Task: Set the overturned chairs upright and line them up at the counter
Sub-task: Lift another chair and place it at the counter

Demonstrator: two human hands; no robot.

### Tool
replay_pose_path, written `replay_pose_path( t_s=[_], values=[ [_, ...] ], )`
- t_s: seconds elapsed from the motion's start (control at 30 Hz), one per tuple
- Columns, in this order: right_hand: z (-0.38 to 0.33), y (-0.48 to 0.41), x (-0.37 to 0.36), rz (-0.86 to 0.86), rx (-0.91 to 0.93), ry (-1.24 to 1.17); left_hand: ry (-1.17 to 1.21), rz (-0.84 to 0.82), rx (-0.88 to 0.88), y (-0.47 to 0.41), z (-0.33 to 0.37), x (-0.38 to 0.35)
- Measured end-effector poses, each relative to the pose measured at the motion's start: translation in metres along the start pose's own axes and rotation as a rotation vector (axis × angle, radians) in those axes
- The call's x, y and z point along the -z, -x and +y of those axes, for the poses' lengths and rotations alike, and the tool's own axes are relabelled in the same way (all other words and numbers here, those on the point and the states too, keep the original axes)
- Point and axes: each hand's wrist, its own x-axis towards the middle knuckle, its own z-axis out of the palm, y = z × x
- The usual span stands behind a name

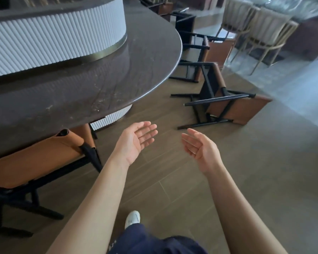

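An overturned chair (pixel 233 107) with a tan leather seat and black frame lies on its side on the floor, ahead and to the right. A second overturned chair (pixel 216 52) lies beyond it, close to the counter's edge. At the lower left an upright tan chair (pixel 35 158) stands tucked under the dark round counter (pixel 117 74). My left hand (pixel 136 140) and my right hand (pixel 198 145) are held out in front of me, palms facing each other, fingers relaxed, holding nothing. Both hands are short of the nearest fallen chair.
The counter has a white ribbed core (pixel 53 33) and base. Pale chairs with gold legs (pixel 261 33) stand at the far right beside another table. More dark chairs (pixel 184 21) stand along the counter's far side. My white shoe (pixel 132 219) is on the wood-look floor.
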Motion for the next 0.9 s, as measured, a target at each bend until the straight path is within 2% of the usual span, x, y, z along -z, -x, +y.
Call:
replay_pose_path(
  t_s=[0.47,0.9],
  values=[
    [-0.067,-0.043,0.116,0.338,0.096,-0.190,-0.141,-0.266,0.144,-0.110,-0.021,-0.152],
    [-0.139,-0.111,0.195,0.534,0.160,-0.382,-0.231,-0.493,0.300,-0.227,-0.039,-0.294]
  ],
)
